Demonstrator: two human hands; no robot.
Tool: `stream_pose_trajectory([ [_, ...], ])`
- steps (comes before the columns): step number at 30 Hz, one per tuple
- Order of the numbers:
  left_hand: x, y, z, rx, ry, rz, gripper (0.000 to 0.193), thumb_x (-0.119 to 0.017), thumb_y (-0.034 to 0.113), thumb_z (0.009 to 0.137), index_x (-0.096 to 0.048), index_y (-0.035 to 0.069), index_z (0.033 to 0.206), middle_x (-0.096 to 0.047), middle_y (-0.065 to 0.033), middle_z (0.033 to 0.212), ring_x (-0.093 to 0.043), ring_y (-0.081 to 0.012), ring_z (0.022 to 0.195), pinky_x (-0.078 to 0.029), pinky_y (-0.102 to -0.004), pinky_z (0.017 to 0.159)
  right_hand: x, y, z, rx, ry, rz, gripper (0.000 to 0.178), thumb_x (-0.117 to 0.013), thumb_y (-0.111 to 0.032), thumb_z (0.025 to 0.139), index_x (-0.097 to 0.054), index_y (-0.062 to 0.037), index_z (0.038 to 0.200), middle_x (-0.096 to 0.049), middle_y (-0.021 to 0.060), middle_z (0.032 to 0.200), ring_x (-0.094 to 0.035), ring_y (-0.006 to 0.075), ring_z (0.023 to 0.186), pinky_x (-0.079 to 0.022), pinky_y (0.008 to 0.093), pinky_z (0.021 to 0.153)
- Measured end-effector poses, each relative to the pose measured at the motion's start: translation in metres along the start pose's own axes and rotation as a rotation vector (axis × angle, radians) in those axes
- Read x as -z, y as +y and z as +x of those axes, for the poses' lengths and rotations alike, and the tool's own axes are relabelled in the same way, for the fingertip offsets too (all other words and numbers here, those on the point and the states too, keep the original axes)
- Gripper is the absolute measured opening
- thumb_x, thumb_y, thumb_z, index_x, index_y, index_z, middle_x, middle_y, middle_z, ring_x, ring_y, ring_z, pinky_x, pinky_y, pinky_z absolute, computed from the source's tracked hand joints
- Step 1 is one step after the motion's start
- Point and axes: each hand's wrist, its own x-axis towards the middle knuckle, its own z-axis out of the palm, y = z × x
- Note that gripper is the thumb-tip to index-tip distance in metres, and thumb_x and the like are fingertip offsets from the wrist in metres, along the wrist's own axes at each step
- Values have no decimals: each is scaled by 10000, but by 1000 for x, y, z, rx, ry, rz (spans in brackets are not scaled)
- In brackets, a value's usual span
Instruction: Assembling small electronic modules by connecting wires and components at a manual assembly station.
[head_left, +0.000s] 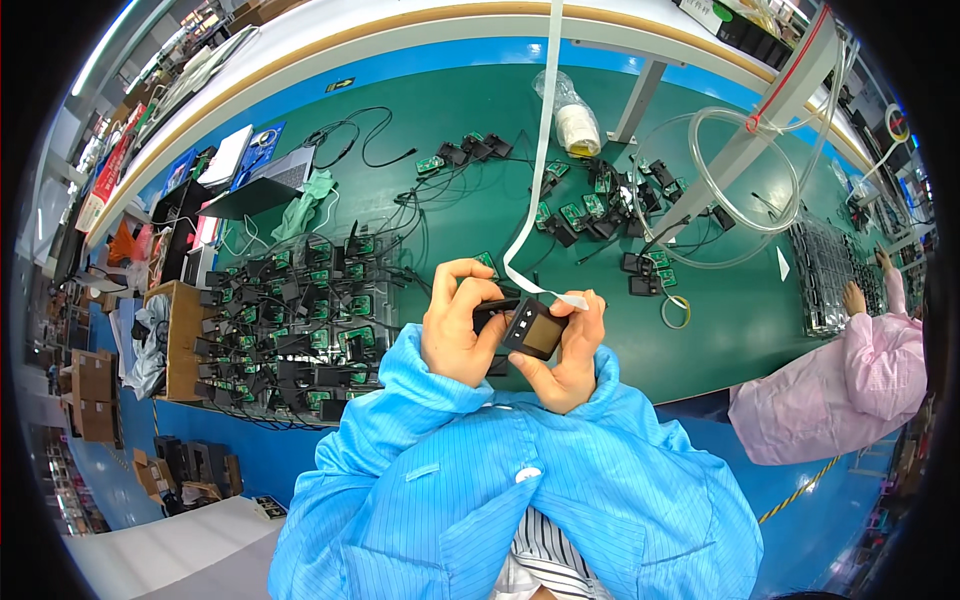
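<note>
Head view: device (pixel 522 326) at the worktop (pixel 700 330)'s 6 o'clock edge; my left grip (pixel 497 318) pinches its 9 o'clock side, right grip (pixel 562 338) its 3. Best I press rim, not screen (pixel 546 334), keeping strip (pixel 543 150) clear.

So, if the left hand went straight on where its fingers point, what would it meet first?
Probably the small black device with a screen, held in the right hand; whether the left hand touches it is unclear.
</note>
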Motion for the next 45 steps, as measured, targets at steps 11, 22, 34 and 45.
stream_pose_trajectory([
  [11,-3,-4,1,-63,58,-147,239,-614,-74,724,-568,44,927,-619,-108,1019,-595,-223,802,-488,-301,670,11,-5,21,333,-218,-13,1020,-784,-32,635,-261,-207,1493,-405,263,1361,-543,327,1002,-470,391,796],
  [22,-6,-11,-1,85,-148,-244,257,-606,-31,763,-566,40,1006,-615,-100,1018,-596,-199,840,-491,-289,707,22,-14,30,143,-257,52,1092,-851,-56,554,-289,-204,1479,-444,240,1418,-548,359,1157,-472,434,884],
  [34,-27,-12,-11,520,-209,-871,313,-584,35,887,-479,23,1182,-599,-147,1027,-594,-193,855,-508,-291,756,20,-20,33,-47,-301,-413,1032,-848,-142,489,-380,-105,1408,-517,138,1390,-547,300,1190,-412,443,982],
  [45,-35,-12,-16,502,-77,-697,359,-591,-2,872,-460,26,1205,-589,-126,998,-589,-167,818,-518,-276,741,12,1,22,128,-153,-332,1126,-827,-26,538,-242,-144,1493,-547,167,1343,-539,335,1210,-435,444,963],
])
